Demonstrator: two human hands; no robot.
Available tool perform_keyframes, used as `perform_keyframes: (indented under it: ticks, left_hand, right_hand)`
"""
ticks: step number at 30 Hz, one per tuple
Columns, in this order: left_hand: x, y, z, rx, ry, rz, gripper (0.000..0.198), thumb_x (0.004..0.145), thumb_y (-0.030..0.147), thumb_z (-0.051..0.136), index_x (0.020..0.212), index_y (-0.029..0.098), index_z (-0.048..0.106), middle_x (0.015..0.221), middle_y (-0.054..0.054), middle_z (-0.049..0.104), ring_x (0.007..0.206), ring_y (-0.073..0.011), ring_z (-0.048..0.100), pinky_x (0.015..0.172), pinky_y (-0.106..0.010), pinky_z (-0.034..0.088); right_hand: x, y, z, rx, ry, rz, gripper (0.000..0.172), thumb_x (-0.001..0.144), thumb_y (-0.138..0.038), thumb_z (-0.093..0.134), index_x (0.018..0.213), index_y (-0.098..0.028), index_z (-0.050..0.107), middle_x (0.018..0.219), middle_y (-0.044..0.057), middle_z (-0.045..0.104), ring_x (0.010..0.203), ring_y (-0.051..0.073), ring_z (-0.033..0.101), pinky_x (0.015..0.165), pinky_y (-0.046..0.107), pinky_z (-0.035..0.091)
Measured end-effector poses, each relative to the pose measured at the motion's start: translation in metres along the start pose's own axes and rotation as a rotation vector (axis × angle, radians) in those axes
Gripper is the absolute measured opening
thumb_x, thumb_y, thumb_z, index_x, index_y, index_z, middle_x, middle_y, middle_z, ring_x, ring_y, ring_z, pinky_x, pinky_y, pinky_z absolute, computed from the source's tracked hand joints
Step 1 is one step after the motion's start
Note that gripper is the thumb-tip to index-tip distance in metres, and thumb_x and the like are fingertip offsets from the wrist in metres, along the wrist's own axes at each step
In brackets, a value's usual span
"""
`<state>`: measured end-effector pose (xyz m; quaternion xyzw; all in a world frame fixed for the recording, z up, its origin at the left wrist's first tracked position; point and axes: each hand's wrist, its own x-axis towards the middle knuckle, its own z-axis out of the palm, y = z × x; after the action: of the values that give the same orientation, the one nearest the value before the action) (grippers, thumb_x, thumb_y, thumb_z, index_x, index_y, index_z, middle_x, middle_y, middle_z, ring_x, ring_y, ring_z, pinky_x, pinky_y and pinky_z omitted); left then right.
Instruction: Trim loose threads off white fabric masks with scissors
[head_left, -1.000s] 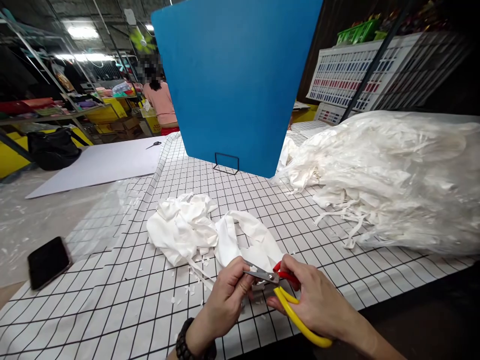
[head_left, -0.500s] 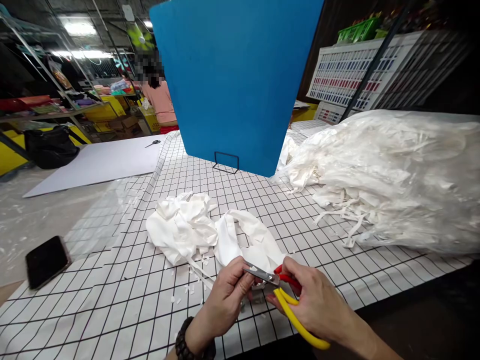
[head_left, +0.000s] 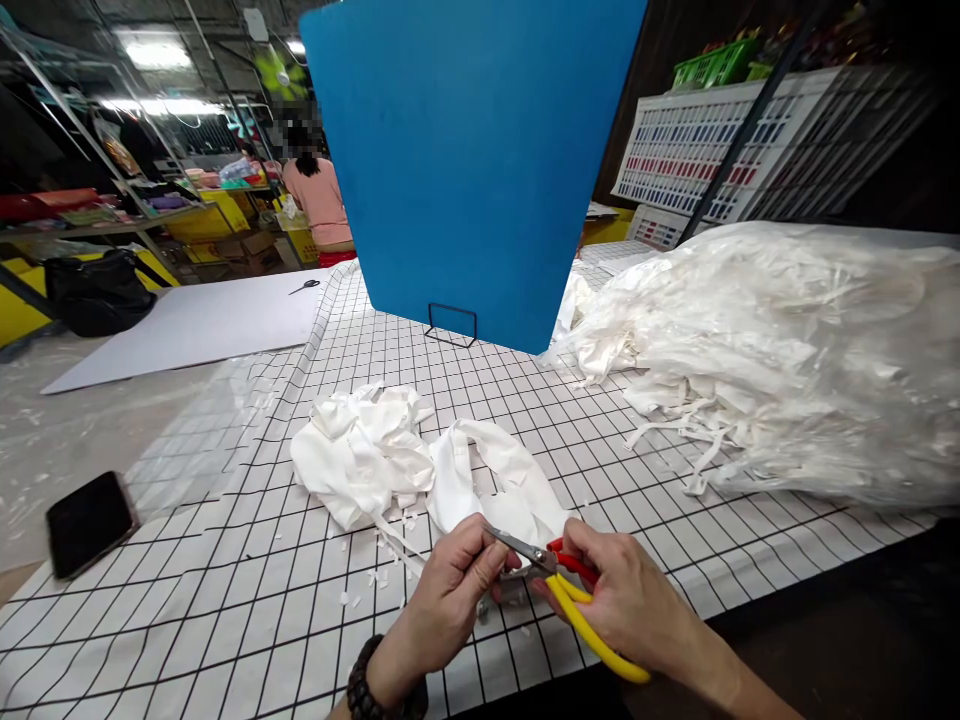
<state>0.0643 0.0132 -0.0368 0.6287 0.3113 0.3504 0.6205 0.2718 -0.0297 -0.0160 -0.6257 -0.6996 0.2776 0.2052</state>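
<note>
My right hand (head_left: 630, 600) grips scissors (head_left: 559, 585) with one red and one yellow handle, their metal blades pointing left. My left hand (head_left: 450, 595), a dark bead bracelet on its wrist, is closed in a pinch right at the blade tips, on something too small to make out. Just beyond both hands lies a crumpled white cloth (head_left: 420, 465) on the black-and-white grid sheet (head_left: 247, 590). Small white snippets are scattered on the sheet near my left hand.
A big heap of white strips under clear plastic (head_left: 780, 350) fills the right. A blue upright board (head_left: 469, 160) stands behind. A dark phone (head_left: 88, 522) lies left. Another pair of scissors (head_left: 306, 287) rests on a white sheet far back, near a person in pink (head_left: 321, 205).
Both hands and the scissors stay almost in place; the yellow handle has shifted slightly toward the red one. The view has drifted a little.
</note>
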Motion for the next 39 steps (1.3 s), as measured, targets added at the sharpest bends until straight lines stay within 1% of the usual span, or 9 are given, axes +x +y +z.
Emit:
perform_keyframes:
  ticks: [6, 10, 15, 20, 24, 29, 32, 36, 39]
  left_hand:
    - [-0.01, -0.003, -0.01, 0.135, 0.052, 0.036, 0.031, 0.097, 0.036, 0.046, 0.081, 0.016, 0.063, 0.077, -0.002, 0.052, 0.068, -0.0137, 0.052, 0.065, -0.026, 0.041]
    - [-0.027, 0.008, -0.022, 0.313, -0.016, -0.005, 0.033, 0.096, 0.035, 0.047, 0.076, 0.018, 0.066, 0.083, -0.006, 0.061, 0.079, -0.0171, 0.057, 0.076, -0.028, 0.042]
    - [-0.04, 0.026, -0.041, 0.55, -0.155, -0.221, 0.033, 0.095, 0.034, 0.046, 0.079, 0.022, 0.073, 0.12, -0.008, 0.06, 0.11, -0.0225, 0.056, 0.066, -0.022, 0.046]
    - [-0.034, 0.031, -0.05, 0.663, -0.192, -0.234, 0.029, 0.093, 0.029, 0.049, 0.073, 0.021, 0.069, 0.106, -0.004, 0.066, 0.098, -0.0192, 0.061, 0.083, -0.026, 0.045]
    - [-0.027, 0.028, -0.052, 0.628, -0.114, -0.169, 0.031, 0.094, 0.03, 0.047, 0.071, 0.02, 0.064, 0.097, -0.005, 0.067, 0.089, -0.0186, 0.061, 0.079, -0.027, 0.045]
    - [-0.025, 0.025, -0.068, 0.56, 0.133, -0.068, 0.032, 0.095, 0.035, 0.044, 0.071, 0.019, 0.058, 0.093, -0.005, 0.065, 0.084, -0.0191, 0.059, 0.077, -0.028, 0.044]
    - [-0.024, 0.024, -0.074, 0.576, 0.17, -0.086, 0.033, 0.096, 0.037, 0.044, 0.071, 0.019, 0.057, 0.094, -0.005, 0.065, 0.085, -0.0193, 0.058, 0.076, -0.027, 0.043]
    - [-0.023, 0.023, -0.066, 0.575, 0.119, -0.086, 0.034, 0.097, 0.037, 0.043, 0.072, 0.019, 0.057, 0.086, -0.004, 0.064, 0.081, -0.018, 0.057, 0.074, -0.026, 0.042]
    - [-0.022, 0.021, -0.057, 0.539, 0.1, -0.081, 0.034, 0.097, 0.038, 0.043, 0.074, 0.018, 0.059, 0.085, -0.004, 0.064, 0.079, -0.0176, 0.057, 0.072, -0.027, 0.043]
  right_hand:
    - [0.018, 0.032, -0.012, 0.377, -0.003, 0.158, 0.037, 0.077, -0.051, 0.066, 0.077, -0.023, 0.042, 0.068, -0.005, 0.053, 0.061, 0.014, 0.049, 0.056, 0.026, 0.039]
    - [0.036, 0.042, -0.004, 0.245, 0.093, 0.315, 0.043, 0.071, -0.056, 0.071, 0.086, -0.023, 0.047, 0.083, 0.001, 0.063, 0.073, 0.02, 0.059, 0.063, 0.032, 0.045]
    - [0.051, 0.039, 0.025, 0.083, 0.137, 0.331, 0.039, 0.068, -0.036, 0.073, 0.096, -0.022, 0.049, 0.09, 0.003, 0.064, 0.077, 0.021, 0.061, 0.063, 0.03, 0.043]
    - [0.05, 0.059, 0.025, 0.461, 0.114, 0.338, 0.024, 0.066, -0.021, 0.069, 0.08, -0.021, 0.049, 0.076, 0.0, 0.065, 0.069, 0.018, 0.061, 0.063, 0.029, 0.045]
    - [0.046, 0.076, 0.013, 0.75, 0.197, 0.357, 0.033, 0.063, -0.031, 0.074, 0.08, -0.021, 0.048, 0.078, 0.002, 0.067, 0.071, 0.019, 0.065, 0.068, 0.033, 0.051]
    - [0.042, 0.086, 0.007, 0.869, 0.422, 0.38, 0.043, 0.063, -0.043, 0.079, 0.083, -0.022, 0.047, 0.091, 0.007, 0.067, 0.082, 0.025, 0.067, 0.07, 0.038, 0.055]
    - [0.032, 0.077, 0.013, 0.752, 0.491, 0.396, 0.047, 0.065, -0.046, 0.08, 0.087, -0.023, 0.046, 0.091, 0.005, 0.065, 0.083, 0.024, 0.066, 0.067, 0.035, 0.055]
    - [0.019, 0.043, 0.031, 0.434, 0.371, 0.332, 0.048, 0.072, -0.048, 0.075, 0.098, -0.023, 0.044, 0.084, 0.002, 0.061, 0.073, 0.021, 0.062, 0.063, 0.034, 0.053]
    - [0.022, 0.023, 0.052, 0.292, 0.378, 0.227, 0.047, 0.076, -0.04, 0.072, 0.107, -0.022, 0.042, 0.092, 0.006, 0.061, 0.08, 0.023, 0.062, 0.068, 0.035, 0.054]
